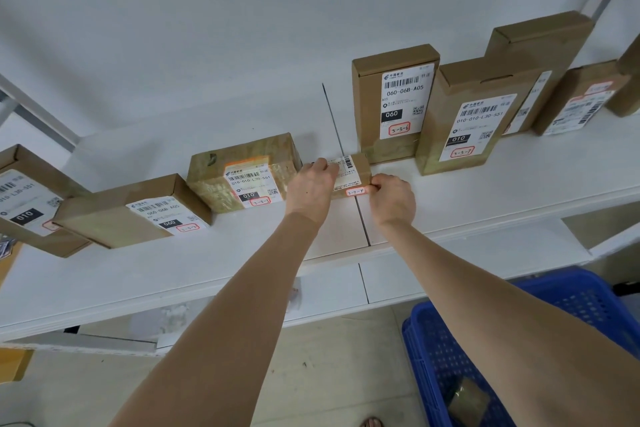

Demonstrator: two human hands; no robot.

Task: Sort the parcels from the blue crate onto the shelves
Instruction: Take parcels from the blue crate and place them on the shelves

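Head view: blue crate (519, 340) sits nearest, on the floor at lower right. Both arms reach to the white shelf (485, 194). Left hand (310, 189) and right hand (393, 198) grip a small parcel (353, 172) resting on the shelf. Behind, upright boxes (394, 104) line the wall.

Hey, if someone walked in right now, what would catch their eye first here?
Two bare arms reach to mid-shelf, the left hand and right hand gripping a small parcel tagged 3-3-4. Labelled cardboard boxes line the white shelf on both sides, the tallest box just right of it. The blue crate sits on the floor, lower right.
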